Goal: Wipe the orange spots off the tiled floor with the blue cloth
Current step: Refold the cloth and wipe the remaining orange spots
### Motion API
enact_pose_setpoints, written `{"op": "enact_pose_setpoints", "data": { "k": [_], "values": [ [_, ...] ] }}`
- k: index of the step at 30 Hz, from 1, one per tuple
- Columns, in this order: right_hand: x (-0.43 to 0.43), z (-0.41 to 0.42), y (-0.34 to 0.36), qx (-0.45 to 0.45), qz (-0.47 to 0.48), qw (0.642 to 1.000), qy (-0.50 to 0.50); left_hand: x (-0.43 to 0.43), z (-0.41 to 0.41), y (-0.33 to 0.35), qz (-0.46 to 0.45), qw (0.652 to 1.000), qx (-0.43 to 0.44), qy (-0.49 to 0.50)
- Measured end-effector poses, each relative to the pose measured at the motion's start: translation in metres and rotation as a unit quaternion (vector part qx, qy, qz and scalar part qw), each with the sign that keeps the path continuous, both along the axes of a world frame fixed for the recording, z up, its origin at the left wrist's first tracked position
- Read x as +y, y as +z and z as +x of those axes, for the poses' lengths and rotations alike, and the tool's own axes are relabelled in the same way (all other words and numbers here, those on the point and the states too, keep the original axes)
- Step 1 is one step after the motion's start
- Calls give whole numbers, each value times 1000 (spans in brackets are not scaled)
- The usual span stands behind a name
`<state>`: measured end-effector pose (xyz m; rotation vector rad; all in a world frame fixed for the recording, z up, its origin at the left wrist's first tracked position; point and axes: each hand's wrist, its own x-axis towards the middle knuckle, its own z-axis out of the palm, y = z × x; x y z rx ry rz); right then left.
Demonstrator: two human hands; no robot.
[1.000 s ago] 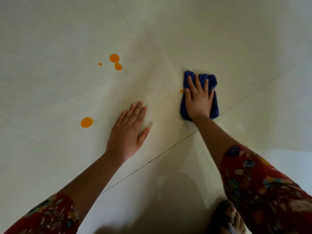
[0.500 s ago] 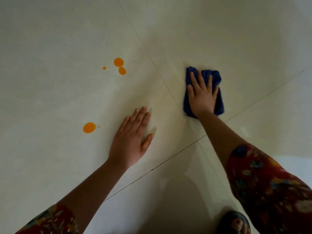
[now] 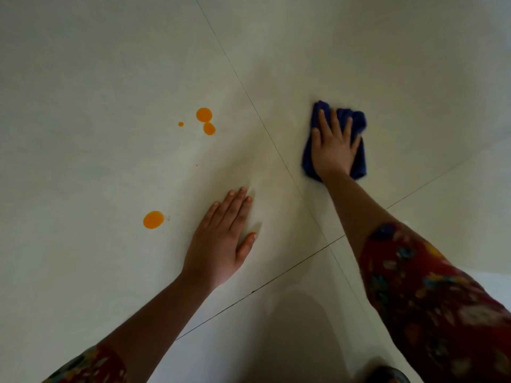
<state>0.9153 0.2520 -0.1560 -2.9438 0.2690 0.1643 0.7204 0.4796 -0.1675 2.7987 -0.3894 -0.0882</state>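
1. Tiled floor [image 3: 110, 64]: landmark is the grout crossing [image 3: 329, 243]. My read is that the job is well short of done. Every orange spot in view looks untouched.
2. Left hand [image 3: 218, 241]: flat on the floor left of the crossing. Its fingers are straight and hold nothing, so it looks like a prop.
3. Right hand [image 3: 333, 146]: fingers [image 3: 322, 120] spread flat, pressing the cloth down rather than gripping it.
4. Blue cloth [image 3: 358, 121]: folded pad beyond the crossing. Its long axis runs near-to-far along those fingers, pointing away from the person.
5. Largest spot [image 3: 153, 219]: left of the crossing, well apart.
6. Paired spots [image 3: 204, 114]: beyond-left of the crossing, just beside each other.
7. Small dot [image 3: 180, 124]: further left still.
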Motion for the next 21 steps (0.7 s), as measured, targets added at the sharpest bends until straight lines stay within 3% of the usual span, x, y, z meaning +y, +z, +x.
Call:
{"op": "enact_pose_setpoints", "data": {
  "k": [3, 7, 9, 12, 14, 16, 18, 20, 21],
  "values": [
    [49, 15, -1, -4, 4, 994, 114, 0, 1, 2, -3, 1000, 1, 0],
    [44, -50, -5, -3, -1, 947, 323, -1, 0, 3, -6, 1000, 7, 2],
    [12, -51, -5, -11, 3, 958, 286, 0, 0, 2, -12, 1000, 5, 2],
    [-6, -11, -4, -11, -2, 994, 107, 0, 1, 2, -18, 1000, 5, -2],
    [18, 1, -3, -11, -1, 997, 81, 1, 2, 2, -42, 999, 0, 0],
    [45, -28, -5, -23, -2, 980, 196, 3, 3, 0, -100, 995, -10, 9],
    [46, -93, -8, -19, -9, 929, 368, 8, 0, 0, -177, 983, -29, 41],
    [16, -141, -5, 3, 10, 900, 436, 15, -4, 1, -211, 974, -38, 75],
    [-3, -143, -5, 0, 21, 903, 430, 17, -7, 2, -214, 972, -40, 85]
  ]
}}
